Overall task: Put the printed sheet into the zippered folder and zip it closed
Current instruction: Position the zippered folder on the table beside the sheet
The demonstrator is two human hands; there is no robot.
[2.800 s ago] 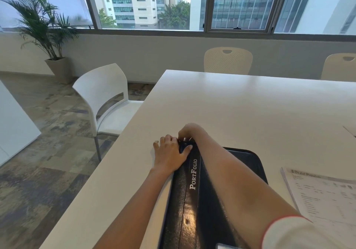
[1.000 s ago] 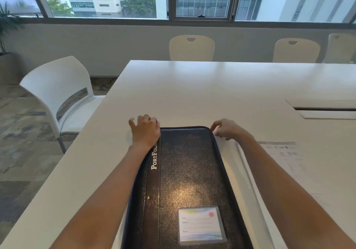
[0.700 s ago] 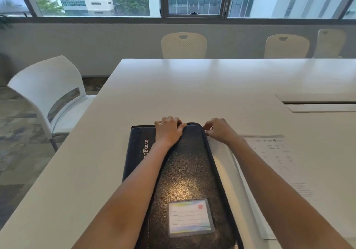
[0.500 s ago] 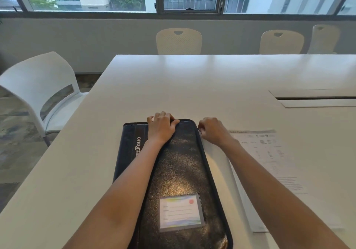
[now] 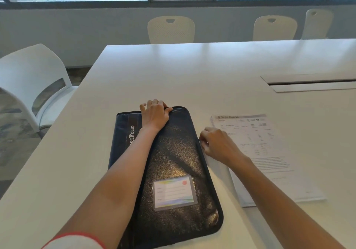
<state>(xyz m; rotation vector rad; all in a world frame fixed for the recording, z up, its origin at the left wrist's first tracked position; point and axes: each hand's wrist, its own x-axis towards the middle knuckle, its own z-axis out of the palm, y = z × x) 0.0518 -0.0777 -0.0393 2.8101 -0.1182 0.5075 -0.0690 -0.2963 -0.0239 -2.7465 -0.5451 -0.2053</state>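
Note:
A black zippered folder lies flat on the white table, with "PortFolio" on its spine and a label card on its cover. My left hand rests on the folder's far edge, fingers curled over the rim. At the folder's right edge, about a third of the way down, my right hand pinches the zipper pull. The printed sheet lies flat on the table just right of the folder, partly under my right forearm.
A white chair stands at the table's left side, and three cream chairs line the far side below the windows. A cable slot is set into the table at the right.
My right hand has slid the zipper pull from the folder's far right corner down along its right edge toward me. The left hand stays on the far edge.

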